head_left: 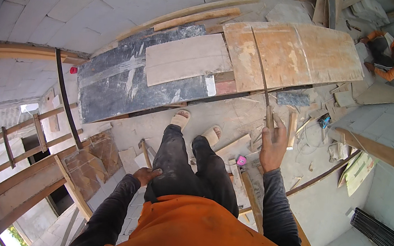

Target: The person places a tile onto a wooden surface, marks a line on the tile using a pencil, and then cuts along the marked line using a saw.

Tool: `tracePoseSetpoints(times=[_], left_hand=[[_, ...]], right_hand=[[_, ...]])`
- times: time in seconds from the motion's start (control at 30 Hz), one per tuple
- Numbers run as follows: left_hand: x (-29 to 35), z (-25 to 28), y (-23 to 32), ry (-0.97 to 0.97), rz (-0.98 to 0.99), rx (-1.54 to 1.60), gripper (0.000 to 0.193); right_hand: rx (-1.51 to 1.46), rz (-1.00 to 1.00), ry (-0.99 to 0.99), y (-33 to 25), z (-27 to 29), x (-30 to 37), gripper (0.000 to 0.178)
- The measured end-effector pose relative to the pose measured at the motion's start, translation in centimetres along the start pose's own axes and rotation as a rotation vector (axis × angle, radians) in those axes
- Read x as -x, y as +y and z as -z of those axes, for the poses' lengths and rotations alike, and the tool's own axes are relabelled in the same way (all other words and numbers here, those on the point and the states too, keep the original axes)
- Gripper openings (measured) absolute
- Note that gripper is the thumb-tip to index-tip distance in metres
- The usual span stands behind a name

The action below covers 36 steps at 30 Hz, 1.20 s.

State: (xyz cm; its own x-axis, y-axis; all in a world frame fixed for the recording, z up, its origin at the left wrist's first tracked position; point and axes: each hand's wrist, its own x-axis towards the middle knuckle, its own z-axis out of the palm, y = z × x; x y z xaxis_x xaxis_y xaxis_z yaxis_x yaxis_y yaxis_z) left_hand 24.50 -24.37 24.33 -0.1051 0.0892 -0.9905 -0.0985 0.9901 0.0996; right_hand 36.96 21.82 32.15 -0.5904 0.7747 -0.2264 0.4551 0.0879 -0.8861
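My right hand [274, 146] is closed around the near end of a long thin wooden strip [266, 93]. From the hand the strip reaches forward over a brown plywood sheet [329, 54], its far part lying across the sheet in this view. Beside my left thigh, my left hand [146, 175] is closed at the end of a hammer's handle; the hammer [145, 152] points forward, its head away from me. A pale rectangular board [186, 59] lies on a dark, stained panel [110, 83] left of the plywood.
Long timbers [198, 17] lie along the block wall. Wood offcuts, a pink tape measure [241, 161] and a blue tool [324, 120] litter the floor around my feet. Another person [387, 55] crouches at the far right. Wooden framing [26, 129] stands to my left.
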Motion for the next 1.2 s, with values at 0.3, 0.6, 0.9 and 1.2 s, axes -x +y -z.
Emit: tracePoseSetpoints(times=[0.3, 0.6, 0.9, 1.2], left_hand=[[9.0, -0.4, 3.1, -0.106, -0.249, 0.215, 0.046], [6.7, 0.0, 3.1, 0.013, -0.402, -0.161, 0.071], [4.5, 3.0, 6.0, 0.065, -0.416, -0.056, 0.068], [-9.8, 14.8, 14.6, 0.909, -0.676, -0.197, 0.096]], right_hand=[[0.341, 0.146, 0.092, 1.5, 0.4, -0.8, 0.048], [0.590, 0.120, -0.115, 7.2, -1.5, 1.5, 0.056], [0.633, 0.103, -0.248, 10.2, -0.9, 0.6, 0.073], [0.645, -0.089, -0.297, 8.5, -1.0, 0.0, 0.076]])
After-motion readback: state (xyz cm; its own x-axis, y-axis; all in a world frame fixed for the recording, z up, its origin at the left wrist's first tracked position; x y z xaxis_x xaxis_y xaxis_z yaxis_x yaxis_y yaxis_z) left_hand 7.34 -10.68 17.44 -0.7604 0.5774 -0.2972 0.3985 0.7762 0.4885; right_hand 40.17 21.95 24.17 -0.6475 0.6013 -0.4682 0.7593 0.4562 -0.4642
